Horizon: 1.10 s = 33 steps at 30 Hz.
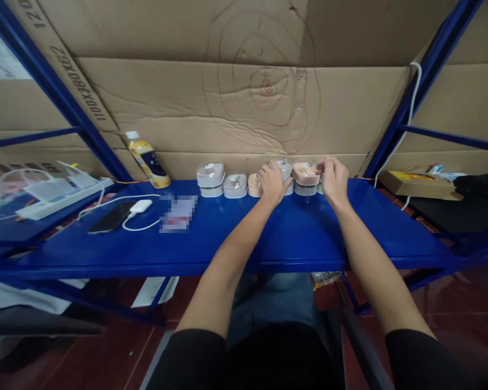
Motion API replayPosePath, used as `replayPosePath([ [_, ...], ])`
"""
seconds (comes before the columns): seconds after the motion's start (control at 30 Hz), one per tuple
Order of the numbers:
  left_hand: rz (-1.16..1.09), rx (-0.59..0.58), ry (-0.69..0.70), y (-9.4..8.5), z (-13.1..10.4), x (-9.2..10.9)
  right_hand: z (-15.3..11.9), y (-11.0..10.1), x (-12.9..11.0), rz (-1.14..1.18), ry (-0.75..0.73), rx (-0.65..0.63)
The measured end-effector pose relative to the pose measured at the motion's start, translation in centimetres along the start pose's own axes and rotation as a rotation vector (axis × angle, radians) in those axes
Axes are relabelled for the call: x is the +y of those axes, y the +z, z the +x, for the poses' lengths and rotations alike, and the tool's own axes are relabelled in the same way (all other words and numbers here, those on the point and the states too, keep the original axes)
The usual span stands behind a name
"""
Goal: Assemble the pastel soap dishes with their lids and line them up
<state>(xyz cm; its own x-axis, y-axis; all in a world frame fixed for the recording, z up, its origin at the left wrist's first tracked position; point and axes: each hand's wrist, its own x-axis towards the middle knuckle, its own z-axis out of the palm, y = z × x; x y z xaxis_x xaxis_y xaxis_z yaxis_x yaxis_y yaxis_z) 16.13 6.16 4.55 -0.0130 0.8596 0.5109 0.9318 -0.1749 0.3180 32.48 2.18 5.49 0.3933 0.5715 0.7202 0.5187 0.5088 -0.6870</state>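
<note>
Several small lidded boxes stand in a row along the back of the blue shelf. At the row's left end is a stack of two grey boxes [210,179], with a single grey box [235,186] beside it. My left hand [273,183] rests with spread fingers on a grey stacked box [285,169] and partly covers a peach box [254,184]. To its right, a peach box [306,172] sits on a grey one. My right hand [333,176] is at that stack's right side, fingers curled; what they hold, if anything, is hidden. A pale green box shows behind this hand.
On the blue shelf [228,238] lie a phone [110,216], a white charger [141,206] with a cable and a blurred packet [179,213]. A yellow bottle [148,161] stands back left. An open carton [421,185] is at right; cardboard backs the shelf.
</note>
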Motion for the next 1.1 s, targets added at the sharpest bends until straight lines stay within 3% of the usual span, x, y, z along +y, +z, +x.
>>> replayPosePath([
  [0.2, -0.016, -0.064, 0.040, 1.0, -0.1, -0.1, -0.1, -0.1, 0.1, -0.018, -0.013, -0.019],
  [0.37, -0.158, -0.057, 0.181, 0.9, 0.2, -2.2, 0.0, -0.2, 0.5, -0.058, -0.020, -0.060],
  [0.53, -0.116, -0.055, 0.250, -1.3, 1.2, -8.0, -0.1, -0.1, 0.6, -0.067, -0.044, -0.062],
  [0.7, 0.030, -0.193, 0.313, -3.6, 1.0, -14.7, -0.4, 0.0, 0.5, -0.089, -0.052, -0.098],
  [0.8, 0.111, -0.270, 0.343, -4.5, -0.7, -16.2, -0.5, 0.1, 0.4, -0.108, -0.056, -0.125],
  [0.93, 0.214, -0.215, 0.363, -6.2, -4.6, -15.9, -0.7, 0.2, 0.4, -0.119, -0.051, -0.142],
  [1.03, 0.226, -0.065, 0.245, -7.8, -8.0, -15.2, -0.9, 0.4, 0.2, -0.134, -0.062, -0.169],
  [1.1, 0.253, -0.064, 0.133, -8.6, -9.7, -14.9, -1.1, 0.5, -0.1, -0.141, -0.073, -0.191],
])
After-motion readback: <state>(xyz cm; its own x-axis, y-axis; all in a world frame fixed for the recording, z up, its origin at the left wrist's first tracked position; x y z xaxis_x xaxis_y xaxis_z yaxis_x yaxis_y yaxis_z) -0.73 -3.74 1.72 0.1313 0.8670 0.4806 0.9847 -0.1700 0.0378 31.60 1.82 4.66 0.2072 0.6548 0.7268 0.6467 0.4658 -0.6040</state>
